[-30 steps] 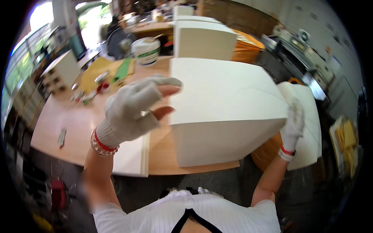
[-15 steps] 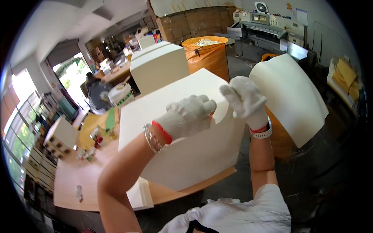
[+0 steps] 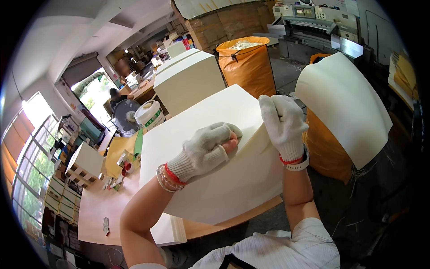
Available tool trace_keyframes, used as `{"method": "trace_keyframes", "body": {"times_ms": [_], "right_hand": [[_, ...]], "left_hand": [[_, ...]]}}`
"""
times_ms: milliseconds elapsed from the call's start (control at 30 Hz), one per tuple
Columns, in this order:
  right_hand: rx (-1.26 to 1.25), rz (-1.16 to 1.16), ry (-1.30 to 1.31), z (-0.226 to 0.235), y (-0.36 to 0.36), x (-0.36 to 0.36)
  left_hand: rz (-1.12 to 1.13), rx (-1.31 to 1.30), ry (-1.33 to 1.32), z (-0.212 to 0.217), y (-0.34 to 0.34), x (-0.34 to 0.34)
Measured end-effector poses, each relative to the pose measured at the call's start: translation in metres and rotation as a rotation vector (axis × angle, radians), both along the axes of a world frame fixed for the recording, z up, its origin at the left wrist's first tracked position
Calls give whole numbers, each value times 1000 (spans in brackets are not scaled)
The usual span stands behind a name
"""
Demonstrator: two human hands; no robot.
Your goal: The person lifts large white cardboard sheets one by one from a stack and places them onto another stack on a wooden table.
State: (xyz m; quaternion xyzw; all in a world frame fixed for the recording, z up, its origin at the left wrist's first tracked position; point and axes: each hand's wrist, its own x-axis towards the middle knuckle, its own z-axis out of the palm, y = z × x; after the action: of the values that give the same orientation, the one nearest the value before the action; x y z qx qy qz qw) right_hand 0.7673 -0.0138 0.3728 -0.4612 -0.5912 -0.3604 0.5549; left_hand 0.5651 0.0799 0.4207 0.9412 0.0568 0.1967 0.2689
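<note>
A large cream-white paper sheet (image 3: 228, 193) curves down over the front of the table, its upper edge bent between my hands. Both hands wear white knit gloves with red cuffs. My left hand (image 3: 208, 150) is closed at the sheet's bent edge, near the middle, with a bare fingertip showing. Farther right, my right hand (image 3: 283, 123) makes a closed grip on the sheet's right end. The fingertips of both hands are partly hidden. Behind the fold lies a flat white paper surface (image 3: 201, 110); how many layers it has, I cannot tell.
Tall paper stacks (image 3: 190, 78) stand behind, beside an orange bag (image 3: 246, 67) of paper scraps. Another curved white sheet (image 3: 345, 107) covers an orange bag at right. A white bucket (image 3: 149, 114) and a fan (image 3: 125, 115) are at left; a person (image 3: 117, 96) sits beyond.
My left hand has moved slightly down and turned, showing its bare fingertip. My right hand has lowered and closed at the sheet's edge. The view has shifted a little.
</note>
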Motion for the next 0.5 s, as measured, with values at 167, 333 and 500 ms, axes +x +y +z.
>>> {"method": "trace_keyframes", "body": {"times_ms": [167,333,500], "right_hand": [[17,87,89,-5,5,3],[-16,140,165,-4,4,1],[52,136,193,-5,6,-2]], "left_hand": [[63,40,35,6,-12,-1],[94,48,65,8,-10,-1],[106,19,-95,-3,-8,-2]]}}
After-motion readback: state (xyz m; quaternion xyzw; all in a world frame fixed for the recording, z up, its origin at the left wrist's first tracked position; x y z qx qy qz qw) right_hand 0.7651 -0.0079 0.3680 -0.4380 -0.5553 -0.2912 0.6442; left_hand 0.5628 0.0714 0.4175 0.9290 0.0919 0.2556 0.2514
